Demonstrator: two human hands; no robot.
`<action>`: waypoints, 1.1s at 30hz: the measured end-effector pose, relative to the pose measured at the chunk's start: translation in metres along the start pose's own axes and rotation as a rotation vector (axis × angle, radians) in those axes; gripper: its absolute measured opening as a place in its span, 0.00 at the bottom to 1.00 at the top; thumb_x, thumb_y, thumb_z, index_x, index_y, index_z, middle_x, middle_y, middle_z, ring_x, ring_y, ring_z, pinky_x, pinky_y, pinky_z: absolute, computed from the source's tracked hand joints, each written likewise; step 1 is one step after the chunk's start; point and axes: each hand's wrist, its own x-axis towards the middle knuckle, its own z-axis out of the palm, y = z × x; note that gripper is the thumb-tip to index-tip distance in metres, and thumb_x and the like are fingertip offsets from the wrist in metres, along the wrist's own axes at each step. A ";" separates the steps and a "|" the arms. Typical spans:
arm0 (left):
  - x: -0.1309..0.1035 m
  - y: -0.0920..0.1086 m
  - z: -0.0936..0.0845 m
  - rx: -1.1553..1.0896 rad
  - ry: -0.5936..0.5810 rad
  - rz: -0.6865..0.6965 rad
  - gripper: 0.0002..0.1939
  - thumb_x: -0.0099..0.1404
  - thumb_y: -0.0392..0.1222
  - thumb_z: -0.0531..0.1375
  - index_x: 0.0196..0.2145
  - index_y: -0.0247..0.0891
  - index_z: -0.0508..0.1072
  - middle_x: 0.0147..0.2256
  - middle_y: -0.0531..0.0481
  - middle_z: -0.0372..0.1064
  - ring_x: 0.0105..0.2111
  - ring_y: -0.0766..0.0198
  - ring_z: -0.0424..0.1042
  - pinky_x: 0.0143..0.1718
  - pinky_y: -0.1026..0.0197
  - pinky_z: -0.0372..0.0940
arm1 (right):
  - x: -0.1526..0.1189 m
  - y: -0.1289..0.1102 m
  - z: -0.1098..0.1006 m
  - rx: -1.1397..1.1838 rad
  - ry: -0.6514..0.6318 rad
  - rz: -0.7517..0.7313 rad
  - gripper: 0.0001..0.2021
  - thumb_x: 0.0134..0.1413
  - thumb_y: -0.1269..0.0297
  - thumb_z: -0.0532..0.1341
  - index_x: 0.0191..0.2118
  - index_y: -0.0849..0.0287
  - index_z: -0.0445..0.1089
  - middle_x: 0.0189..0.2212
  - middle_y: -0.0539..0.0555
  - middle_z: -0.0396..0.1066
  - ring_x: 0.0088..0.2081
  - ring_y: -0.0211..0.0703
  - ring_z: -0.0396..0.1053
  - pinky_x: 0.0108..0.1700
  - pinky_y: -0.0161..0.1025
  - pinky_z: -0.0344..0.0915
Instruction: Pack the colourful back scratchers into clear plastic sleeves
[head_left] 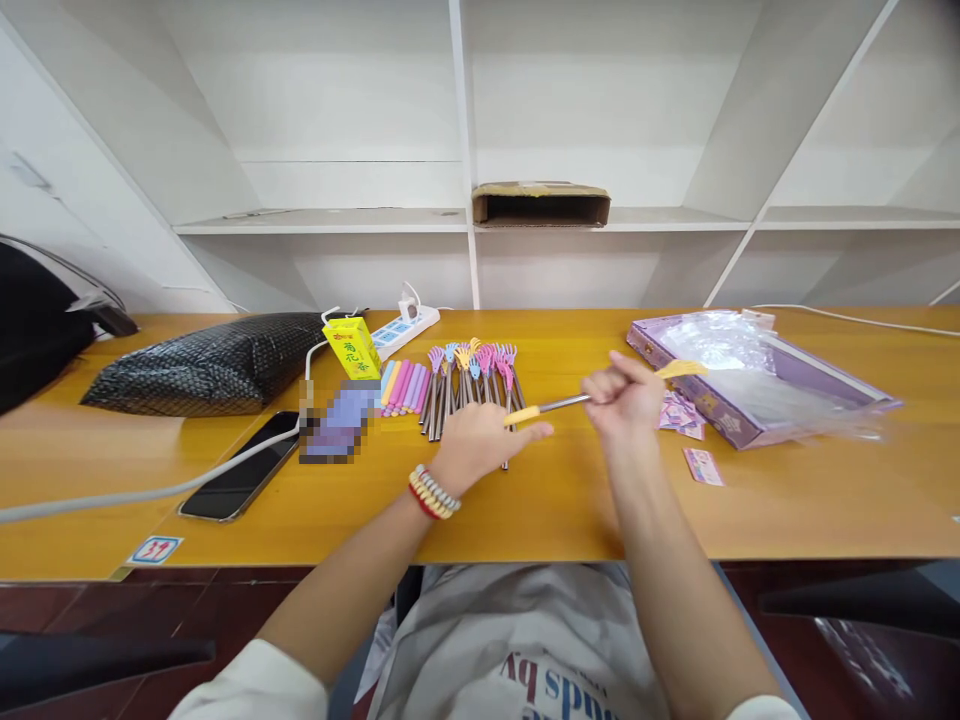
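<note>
My left hand [480, 440] is closed round the yellow handle end of a metal rod, its thumb pointing right. The yellow hand-shaped head [681, 369] of the same scratcher sticks out to the right of my right hand [624, 395], which grips the rod near that head. The bare metal rod [564, 403] shows between my hands. Just beyond my left hand lie several scratchers [486, 360] with pink, blue, yellow and purple heads and metal rods. Beside them on the left is a row of pink, purple, blue and yellow handles [409, 388].
A purple box [731, 425] with clear plastic stands at the right, near small pink cards [703, 467]. To the left are a yellow carton [354, 348], a power strip [405, 332], a phone [241, 467], a white cable and a black wrapped package [210, 365]. A cardboard box [541, 190] sits on the shelf.
</note>
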 end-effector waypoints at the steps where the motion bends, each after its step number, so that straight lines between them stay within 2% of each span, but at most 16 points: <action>1: -0.005 -0.011 -0.006 -0.005 0.018 -0.029 0.30 0.53 0.70 0.51 0.17 0.38 0.66 0.18 0.45 0.64 0.21 0.59 0.66 0.21 0.60 0.50 | 0.004 -0.025 -0.008 0.041 0.037 -0.104 0.26 0.35 0.74 0.60 0.18 0.59 0.33 0.11 0.42 0.33 0.12 0.28 0.37 0.13 0.31 0.41; 3: -0.016 -0.038 -0.017 -0.040 0.053 -0.127 0.29 0.56 0.67 0.49 0.16 0.38 0.64 0.16 0.49 0.61 0.18 0.62 0.62 0.20 0.60 0.48 | 0.009 -0.075 -0.024 0.131 0.112 -0.392 0.23 0.37 0.71 0.57 0.17 0.58 0.35 0.11 0.41 0.29 0.12 0.28 0.33 0.13 0.32 0.36; 4: -0.021 -0.052 -0.020 -0.073 0.075 -0.187 0.28 0.59 0.65 0.47 0.17 0.38 0.65 0.15 0.50 0.59 0.17 0.63 0.61 0.19 0.60 0.48 | 0.009 -0.095 -0.031 0.139 0.119 -0.477 0.22 0.39 0.69 0.56 0.17 0.57 0.36 0.11 0.41 0.28 0.12 0.29 0.32 0.13 0.32 0.34; 5: -0.024 -0.065 -0.022 -0.129 0.090 -0.208 0.27 0.63 0.60 0.44 0.20 0.38 0.66 0.16 0.50 0.60 0.18 0.63 0.61 0.20 0.60 0.50 | 0.008 -0.109 -0.036 0.109 0.101 -0.472 0.21 0.41 0.67 0.56 0.16 0.57 0.37 0.11 0.42 0.29 0.12 0.29 0.32 0.13 0.32 0.33; 7: -0.026 -0.087 -0.024 -0.211 0.149 -0.265 0.24 0.66 0.53 0.42 0.26 0.38 0.69 0.19 0.50 0.63 0.21 0.62 0.63 0.22 0.60 0.54 | 0.004 -0.117 -0.041 -0.023 0.026 -0.339 0.17 0.42 0.65 0.56 0.16 0.56 0.44 0.11 0.42 0.34 0.12 0.30 0.35 0.14 0.32 0.35; 10: -0.018 -0.107 -0.024 -0.226 0.178 -0.303 0.20 0.64 0.50 0.44 0.33 0.37 0.72 0.24 0.48 0.67 0.25 0.60 0.66 0.25 0.60 0.57 | 0.002 -0.090 -0.043 -0.164 -0.014 -0.058 0.10 0.41 0.62 0.57 0.20 0.56 0.54 0.11 0.43 0.44 0.13 0.30 0.42 0.15 0.31 0.41; 12: -0.010 -0.114 -0.028 -0.153 0.141 -0.320 0.19 0.62 0.49 0.47 0.32 0.37 0.73 0.23 0.48 0.67 0.25 0.58 0.66 0.26 0.59 0.57 | 0.006 -0.061 -0.045 -0.243 -0.002 0.133 0.09 0.40 0.60 0.57 0.23 0.56 0.56 0.12 0.44 0.50 0.14 0.32 0.47 0.15 0.32 0.45; 14: -0.002 -0.120 -0.034 -0.048 0.086 -0.361 0.18 0.60 0.51 0.50 0.29 0.38 0.74 0.21 0.48 0.66 0.24 0.57 0.66 0.26 0.59 0.57 | 0.010 -0.033 -0.047 -0.365 0.012 0.284 0.08 0.37 0.64 0.59 0.25 0.56 0.57 0.14 0.45 0.55 0.16 0.33 0.53 0.16 0.32 0.51; 17: 0.011 -0.129 -0.042 0.099 0.095 -0.409 0.18 0.57 0.53 0.53 0.33 0.38 0.76 0.24 0.45 0.70 0.28 0.51 0.69 0.29 0.56 0.59 | 0.012 0.000 -0.044 -0.527 -0.055 0.304 0.15 0.32 0.73 0.61 0.32 0.56 0.61 0.17 0.44 0.60 0.18 0.34 0.60 0.19 0.33 0.59; 21: 0.025 -0.139 -0.038 0.245 0.149 -0.411 0.24 0.57 0.51 0.53 0.45 0.33 0.72 0.32 0.36 0.72 0.35 0.44 0.70 0.33 0.51 0.62 | 0.009 0.024 -0.029 -0.636 -0.214 0.385 0.13 0.36 0.71 0.63 0.33 0.59 0.65 0.19 0.47 0.63 0.20 0.36 0.65 0.23 0.37 0.66; 26: 0.033 -0.145 -0.031 0.300 0.061 -0.421 0.23 0.58 0.49 0.51 0.45 0.33 0.72 0.34 0.34 0.72 0.36 0.43 0.71 0.34 0.50 0.63 | 0.011 0.035 -0.019 -0.626 -0.274 0.375 0.10 0.40 0.70 0.63 0.32 0.61 0.65 0.18 0.47 0.63 0.20 0.36 0.64 0.22 0.38 0.67; 33: 0.039 -0.139 -0.030 0.310 0.042 -0.390 0.23 0.59 0.50 0.49 0.44 0.34 0.72 0.34 0.35 0.72 0.37 0.45 0.71 0.36 0.50 0.64 | 0.011 0.038 -0.029 -0.600 -0.235 0.424 0.09 0.40 0.72 0.62 0.33 0.63 0.66 0.17 0.47 0.62 0.18 0.36 0.64 0.20 0.36 0.66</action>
